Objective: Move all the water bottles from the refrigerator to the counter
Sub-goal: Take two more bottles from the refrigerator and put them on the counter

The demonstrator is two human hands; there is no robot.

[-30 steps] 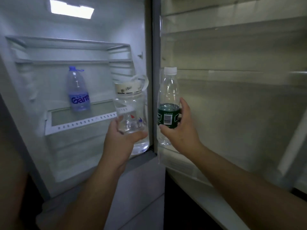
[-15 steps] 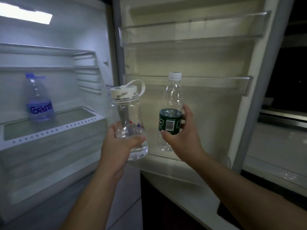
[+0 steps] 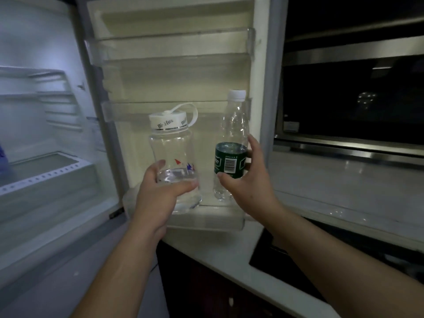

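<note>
While both bottles are held up in front of the open refrigerator door (image 3: 174,72), the left hand (image 3: 160,191) wraps the base of a wide clear bottle (image 3: 171,150) whose white lid reads partly "Bi Hu", the rest blurred. Right of it, the right hand (image 3: 247,182) grips a slim clear bottle (image 3: 232,138) with a white cap and dark green label; only a barcode and the letters "on" can be read. Right of the door lies the pale tabletop (image 3: 344,180). Left of it, a blue bottle (image 3: 2,157) is cut off at the frame edge.
</note>
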